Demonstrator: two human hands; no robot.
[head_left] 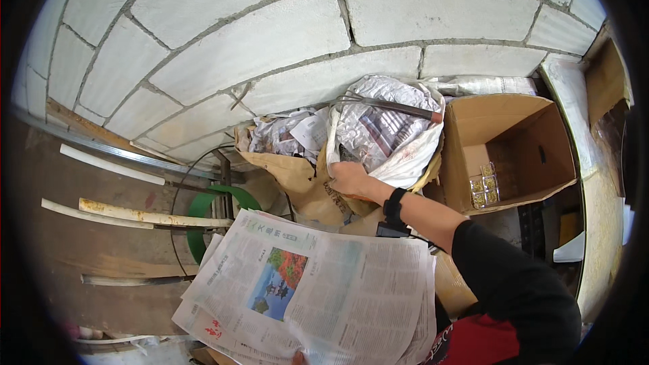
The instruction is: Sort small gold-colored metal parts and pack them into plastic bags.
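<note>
My right hand (350, 179), with a black band at the wrist, is closed on the near left edge of a white sack (419, 162). Inside the sack's mouth are crumpled printed sheets and grey plastic (378, 122). A small rake-like tool (399, 107) with thin metal tines and a dark handle lies across the top. Of my left hand (297, 358) only a fingertip shows, at the bottom edge, pressed on a stack of newspapers (338, 290). The newspapers spread flat in front of me, a colour picture on the top sheet. The rest of that hand is hidden beneath them.
To the right of the sack stands an open cardboard box (514, 149) holding small clear-and-yellow packs (484, 186). A torn brown paper bag (297, 176) with crumpled paper is on its left. Pale rods (155, 213) and a green band (197, 223) lie further left. A white block wall (270, 54) rises behind.
</note>
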